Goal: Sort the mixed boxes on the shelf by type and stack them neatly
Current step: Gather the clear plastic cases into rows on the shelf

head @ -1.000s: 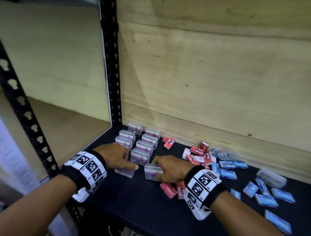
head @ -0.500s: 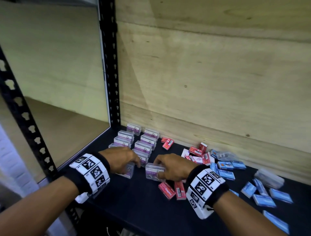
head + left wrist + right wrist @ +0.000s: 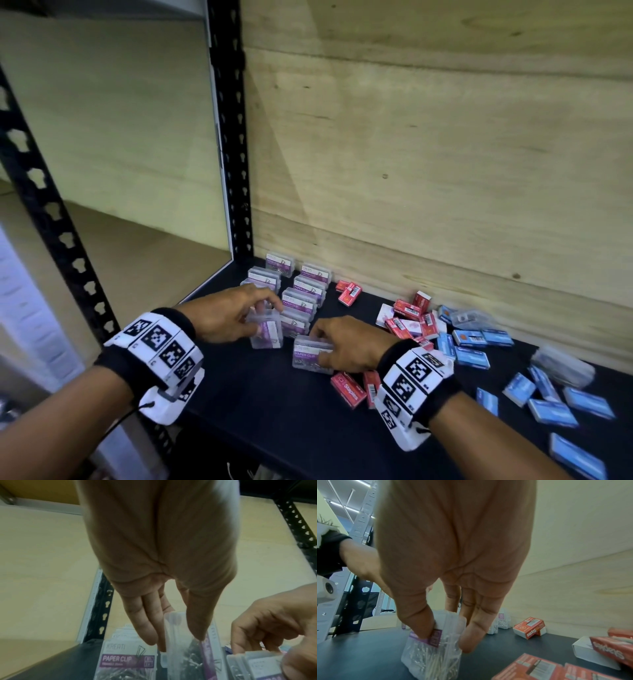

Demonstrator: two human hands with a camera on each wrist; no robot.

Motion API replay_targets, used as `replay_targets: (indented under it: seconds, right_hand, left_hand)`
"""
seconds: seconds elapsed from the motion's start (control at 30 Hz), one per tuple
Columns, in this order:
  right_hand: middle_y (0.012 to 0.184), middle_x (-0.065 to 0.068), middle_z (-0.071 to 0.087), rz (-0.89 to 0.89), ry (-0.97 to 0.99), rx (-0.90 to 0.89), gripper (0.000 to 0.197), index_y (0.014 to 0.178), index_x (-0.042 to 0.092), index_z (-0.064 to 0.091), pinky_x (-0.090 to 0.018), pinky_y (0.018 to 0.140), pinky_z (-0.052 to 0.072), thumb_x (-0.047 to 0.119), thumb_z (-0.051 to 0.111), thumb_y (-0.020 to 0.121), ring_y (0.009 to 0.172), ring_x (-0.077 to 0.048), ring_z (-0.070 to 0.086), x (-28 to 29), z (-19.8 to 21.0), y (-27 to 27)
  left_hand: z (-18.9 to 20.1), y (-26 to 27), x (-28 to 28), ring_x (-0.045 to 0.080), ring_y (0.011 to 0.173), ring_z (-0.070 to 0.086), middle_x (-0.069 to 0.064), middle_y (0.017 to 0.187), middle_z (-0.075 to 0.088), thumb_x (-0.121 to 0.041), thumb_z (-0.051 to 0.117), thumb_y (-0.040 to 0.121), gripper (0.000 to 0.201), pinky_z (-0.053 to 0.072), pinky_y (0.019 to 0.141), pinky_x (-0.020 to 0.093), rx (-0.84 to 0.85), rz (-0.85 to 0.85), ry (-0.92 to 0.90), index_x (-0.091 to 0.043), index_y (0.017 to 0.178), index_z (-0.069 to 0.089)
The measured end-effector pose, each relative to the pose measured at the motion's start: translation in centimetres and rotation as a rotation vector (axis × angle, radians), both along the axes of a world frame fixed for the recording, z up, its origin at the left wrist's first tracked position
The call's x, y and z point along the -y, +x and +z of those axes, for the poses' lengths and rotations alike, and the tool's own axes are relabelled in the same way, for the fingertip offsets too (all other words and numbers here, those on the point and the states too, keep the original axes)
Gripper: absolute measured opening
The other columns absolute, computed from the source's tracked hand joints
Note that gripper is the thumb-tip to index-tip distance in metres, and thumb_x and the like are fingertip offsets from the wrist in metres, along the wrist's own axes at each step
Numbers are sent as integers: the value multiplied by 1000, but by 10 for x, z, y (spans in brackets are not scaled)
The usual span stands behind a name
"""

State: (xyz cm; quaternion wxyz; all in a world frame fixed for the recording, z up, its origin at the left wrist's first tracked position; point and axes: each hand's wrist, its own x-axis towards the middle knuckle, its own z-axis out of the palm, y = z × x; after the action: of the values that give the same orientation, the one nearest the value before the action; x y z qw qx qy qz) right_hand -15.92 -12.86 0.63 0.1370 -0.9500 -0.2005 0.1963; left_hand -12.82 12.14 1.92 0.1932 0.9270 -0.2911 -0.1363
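Note:
Clear paper clip boxes with purple labels (image 3: 303, 291) stand in two rows at the back left of the black shelf (image 3: 274, 411). My left hand (image 3: 265, 317) pinches one such paper clip box (image 3: 267, 334), tipped on edge just in front of the rows; in the left wrist view the thumb and fingers (image 3: 147, 628) clamp that box (image 3: 178, 628). My right hand (image 3: 320, 347) grips a second paper clip box (image 3: 310, 354) resting on the shelf, seen in the right wrist view between thumb and fingers (image 3: 471, 635) as a clip-filled box (image 3: 433, 655).
Red staples boxes (image 3: 407, 315) lie in a loose heap mid-shelf, with more (image 3: 349, 390) under my right wrist. Blue boxes (image 3: 548, 397) are scattered to the right beside a clear case (image 3: 561, 365). A black upright post (image 3: 233, 171) and the plywood back wall (image 3: 445, 205) bound the shelf.
My left hand has picked its paper clip box up from flat, tipped it on edge and drawn it toward the rows. The right hand stays on its box.

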Motion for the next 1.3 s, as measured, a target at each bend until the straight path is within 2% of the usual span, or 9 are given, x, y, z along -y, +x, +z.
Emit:
replay_targets:
  seconds: [0.1, 0.2, 0.3, 0.5, 0.7, 0.83, 1.03, 1.17, 1.3]
  right_hand:
    - [117, 0, 62, 5, 3, 13, 33, 120, 24, 57, -39, 91, 52, 32, 68, 89, 101, -19, 61, 1, -1, 1]
    - [116, 0, 62, 5, -2, 30, 35, 120, 25, 57, -39, 91, 52, 35, 68, 89, 101, -19, 61, 1, -2, 1]
    - [118, 0, 62, 7, 8, 32, 40, 126, 23, 55, -38, 91, 52, 37, 68, 90, 102, -19, 61, -1, -3, 2]
    - [119, 0, 60, 14, 73, 57, 44, 130, 22, 53, -35, 92, 51, 34, 68, 90, 104, -18, 59, -6, -3, 2]
    - [107, 6, 57, 16, 113, 112, 27, 112, 24, 58, -33, 84, 53, 34, 69, 90, 94, -13, 59, 2, 0, 2]
    - [105, 8, 55, 36, 113, 131, 25, 110, 24, 59, -28, 81, 51, 33, 69, 90, 93, -11, 57, 2, -2, 3]
    - [102, 4, 60, 41, 151, 146, 24, 112, 20, 60, -28, 78, 52, 31, 68, 91, 88, -11, 58, -8, -6, 5]
    - [93, 8, 57, 44, 159, 153, 23, 109, 23, 60, -29, 75, 51, 32, 68, 90, 83, -12, 57, -14, -10, 8]
    - [93, 7, 57, 42, 180, 147, 21, 108, 23, 59, -29, 73, 51, 31, 68, 90, 83, -13, 58, -18, -12, 12]
  left_hand:
    - [-9, 0, -10, 1, 89, 59, -13, 105, 53, -28, 66, 89, 35, 52, 86, 28, -38, 41, -97, -52, 108, 48]
    - [-17, 0, -20, 3, 85, 63, -12, 96, 61, -23, 67, 89, 34, 52, 83, 26, -96, 69, -134, -47, 106, 49]
    - [-23, 2, -33, 9, 83, 64, -9, 91, 61, -19, 68, 88, 35, 54, 81, 30, -114, 100, -140, -44, 104, 49]
    - [-30, 10, -52, 8, 84, 64, -6, 102, 60, -16, 67, 88, 37, 54, 81, 29, -98, 150, -34, -42, 105, 47]
    - [-35, 13, -57, 8, 86, 66, -9, 101, 65, -19, 66, 89, 27, 54, 83, 29, -103, 188, 20, -33, 105, 50]
    - [-36, 15, -56, 9, 85, 66, -10, 98, 67, -17, 66, 89, 25, 54, 83, 29, -94, 191, 23, -33, 102, 51]
    - [-36, 13, -52, -3, 97, 54, -19, 108, 53, -33, 79, 75, 44, 47, 88, 20, 112, 106, 13, -39, 113, 56]
    - [-38, 10, -45, -5, 101, 46, -23, 105, 47, -35, 73, 75, 37, 44, 89, 26, 209, 54, 74, -44, 106, 55]
    - [-37, 10, -45, -5, 100, 44, -24, 103, 47, -32, 72, 76, 32, 44, 88, 27, 216, 79, 80, -41, 101, 55]
